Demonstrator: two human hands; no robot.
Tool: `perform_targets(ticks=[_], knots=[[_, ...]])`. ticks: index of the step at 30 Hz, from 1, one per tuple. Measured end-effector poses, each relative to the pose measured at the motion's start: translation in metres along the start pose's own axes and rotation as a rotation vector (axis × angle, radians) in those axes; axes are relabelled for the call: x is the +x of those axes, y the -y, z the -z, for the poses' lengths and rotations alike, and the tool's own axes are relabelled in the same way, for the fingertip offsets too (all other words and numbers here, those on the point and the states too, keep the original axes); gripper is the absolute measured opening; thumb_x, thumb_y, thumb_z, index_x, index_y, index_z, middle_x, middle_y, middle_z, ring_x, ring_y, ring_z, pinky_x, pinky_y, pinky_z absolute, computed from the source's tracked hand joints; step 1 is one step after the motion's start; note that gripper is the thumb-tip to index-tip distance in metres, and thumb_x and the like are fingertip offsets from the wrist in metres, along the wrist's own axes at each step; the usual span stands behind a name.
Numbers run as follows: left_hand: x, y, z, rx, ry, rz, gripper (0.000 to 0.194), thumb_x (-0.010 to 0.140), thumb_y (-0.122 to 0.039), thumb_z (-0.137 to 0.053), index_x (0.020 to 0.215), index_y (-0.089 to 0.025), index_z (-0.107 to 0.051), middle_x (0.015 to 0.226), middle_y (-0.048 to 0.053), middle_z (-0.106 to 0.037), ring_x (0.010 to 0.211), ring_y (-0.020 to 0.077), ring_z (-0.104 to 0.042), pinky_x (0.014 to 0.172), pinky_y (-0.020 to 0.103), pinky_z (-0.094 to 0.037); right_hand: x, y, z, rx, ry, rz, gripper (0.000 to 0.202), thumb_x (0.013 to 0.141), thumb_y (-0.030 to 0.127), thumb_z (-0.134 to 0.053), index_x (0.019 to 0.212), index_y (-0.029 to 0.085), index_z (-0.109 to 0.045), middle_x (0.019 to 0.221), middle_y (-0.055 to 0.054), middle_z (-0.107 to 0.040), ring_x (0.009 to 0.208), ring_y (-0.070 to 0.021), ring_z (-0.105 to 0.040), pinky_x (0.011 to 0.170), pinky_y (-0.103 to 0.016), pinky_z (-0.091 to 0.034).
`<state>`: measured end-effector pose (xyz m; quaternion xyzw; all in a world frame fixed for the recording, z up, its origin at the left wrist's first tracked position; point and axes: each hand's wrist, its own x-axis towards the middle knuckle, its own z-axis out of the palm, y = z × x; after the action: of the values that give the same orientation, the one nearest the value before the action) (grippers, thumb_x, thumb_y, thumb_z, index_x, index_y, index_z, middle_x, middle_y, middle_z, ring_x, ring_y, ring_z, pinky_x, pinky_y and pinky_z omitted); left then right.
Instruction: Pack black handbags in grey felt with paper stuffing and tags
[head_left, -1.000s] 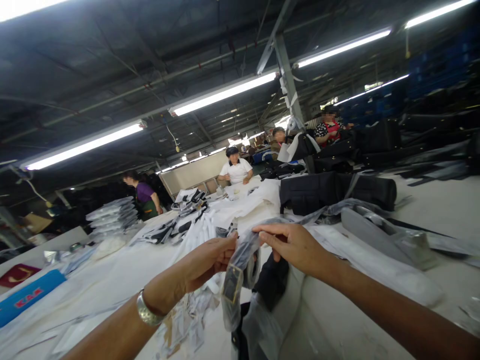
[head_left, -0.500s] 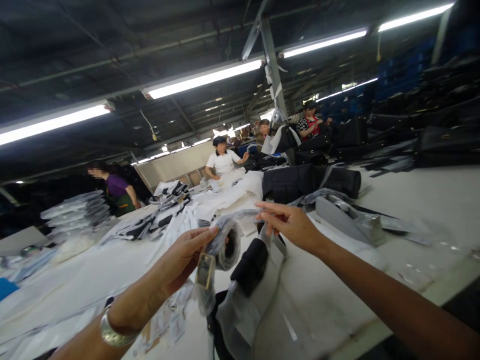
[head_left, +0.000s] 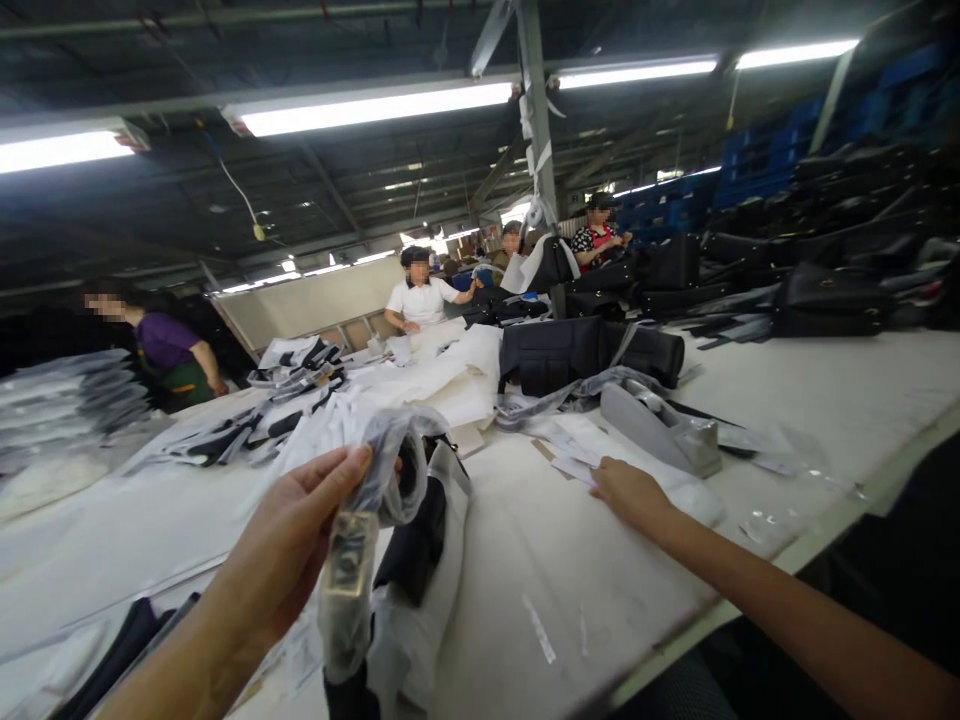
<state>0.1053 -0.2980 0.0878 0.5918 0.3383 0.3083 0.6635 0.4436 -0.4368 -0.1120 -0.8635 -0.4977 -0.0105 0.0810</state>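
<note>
My left hand (head_left: 289, 535) pinches a coiled strap (head_left: 394, 465) wrapped in clear plastic, thumb on top. A gold-rimmed buckle (head_left: 351, 555) hangs from it inside the wrapping. Behind and below the coil lies a black bag part (head_left: 414, 540) with whitish wrapping along its side. Over to the right, my right hand (head_left: 630, 492) is closed at the edge of a thin white slip of paper (head_left: 574, 468) on the table. Its fingertips are partly hidden, but they seem to pinch the slip. Beyond it sits a grey wrapped piece (head_left: 649, 425).
A black bag (head_left: 555, 355) lies on the white table (head_left: 525, 560), with more black bags (head_left: 832, 300) at the back right. Cut black and white pieces (head_left: 247, 420) lie at left, near stacked plastic-wrapped packs (head_left: 67, 405). Several people are in the background.
My right hand has left the wrapped strap and moved right and down to the white slip. The coil stays in my left hand. The view has shifted to the right.
</note>
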Motion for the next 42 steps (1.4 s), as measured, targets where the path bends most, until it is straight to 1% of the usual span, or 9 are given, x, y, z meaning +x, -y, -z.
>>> perform_targets(ticks=[6,9,13,24,27,30,34,38,42], knots=[[-0.005,0.019,0.01,-0.039,-0.011,0.044,0.042,0.07,-0.044,-0.086,0.1,-0.018,-0.073,0.081,0.002,-0.075,0.062,0.0152,-0.068,0.062,0.023,-0.056,-0.005,0.005,-0.008,-0.148,-0.024,0.064,0.023,0.091,0.003,-0.048,0.093,0.009,-0.071,0.101,-0.018,-0.069,0.091,-0.027,-0.066,0.073,-0.033,-0.045],[-0.003,0.018,0.013,-0.045,-0.037,0.033,0.044,0.066,-0.045,-0.088,0.097,-0.016,-0.073,0.077,0.002,-0.075,0.051,0.0121,-0.063,0.053,0.021,-0.053,-0.002,0.003,-0.007,-0.194,-0.047,0.115,0.026,0.089,0.001,-0.047,0.09,0.008,-0.071,0.097,-0.019,-0.069,0.088,-0.0291,-0.066,0.075,-0.037,-0.043],[-0.003,0.016,0.014,-0.031,-0.03,0.014,0.044,0.066,-0.045,-0.088,0.095,-0.016,-0.073,0.067,0.001,-0.072,0.039,0.0087,-0.053,0.04,0.019,-0.043,-0.004,0.003,-0.005,-0.199,-0.084,0.179,0.025,0.091,0.007,-0.048,0.084,0.01,-0.072,0.094,-0.018,-0.07,0.087,-0.0288,-0.065,0.079,-0.04,-0.041],[-0.004,0.017,0.017,-0.038,0.024,-0.02,0.042,0.073,-0.045,-0.083,0.1,-0.015,-0.073,0.079,0.004,-0.075,0.057,0.0123,-0.065,0.055,0.018,-0.052,-0.009,-0.014,-0.008,0.05,-0.143,0.052,0.023,0.092,0.028,-0.056,0.084,0.022,-0.076,0.091,-0.005,-0.075,0.085,-0.0241,-0.068,0.07,-0.033,-0.04],[-0.004,0.015,0.019,-0.029,0.048,-0.022,0.038,0.075,-0.045,-0.082,0.098,-0.015,-0.073,0.076,0.003,-0.074,0.055,0.0112,-0.063,0.058,0.019,-0.053,-0.009,-0.013,0.003,0.152,-0.186,0.013,0.027,0.094,0.038,-0.053,0.092,0.025,-0.077,0.099,-0.004,-0.076,0.089,-0.024,-0.069,0.07,-0.031,-0.044],[-0.003,0.012,0.02,-0.01,0.098,-0.011,0.035,0.08,-0.047,-0.078,0.095,-0.015,-0.074,0.077,0.004,-0.074,0.057,0.0118,-0.063,0.059,0.02,-0.052,-0.015,0.019,0.034,0.48,-0.23,0.049,0.038,0.095,0.051,-0.05,0.099,0.023,-0.076,0.102,-0.005,-0.075,0.092,-0.0245,-0.067,0.077,-0.031,-0.047],[-0.001,0.008,0.023,0.077,0.138,-0.057,0.039,0.082,-0.052,-0.074,0.091,-0.014,-0.074,0.08,0.006,-0.073,0.072,0.0143,-0.066,0.067,0.02,-0.05,-0.036,0.088,0.088,1.007,0.004,0.166,0.044,0.088,0.061,-0.058,0.094,0.02,-0.075,0.077,-0.004,-0.068,0.071,-0.0205,-0.061,0.06,-0.028,-0.044],[-0.001,0.004,0.024,0.195,0.195,-0.121,0.04,0.084,-0.055,-0.071,0.09,-0.015,-0.072,0.08,0.004,-0.07,0.073,0.0139,-0.062,0.072,0.022,-0.047,-0.05,0.138,0.115,1.168,0.283,0.252,0.046,0.085,0.061,-0.06,0.097,0.019,-0.074,0.061,0.001,-0.057,0.052,-0.0124,-0.045,0.045,-0.023,-0.029],[-0.005,0.003,0.023,0.346,0.216,-0.195,0.044,0.088,-0.058,-0.063,0.088,-0.014,-0.067,0.074,0.0,-0.061,0.065,0.0111,-0.051,0.064,0.022,-0.04,-0.045,0.162,0.121,1.192,0.313,0.307,0.046,0.083,0.059,-0.061,0.098,0.019,-0.075,0.058,0.001,-0.056,0.048,-0.0098,-0.039,0.044,-0.022,-0.026]])
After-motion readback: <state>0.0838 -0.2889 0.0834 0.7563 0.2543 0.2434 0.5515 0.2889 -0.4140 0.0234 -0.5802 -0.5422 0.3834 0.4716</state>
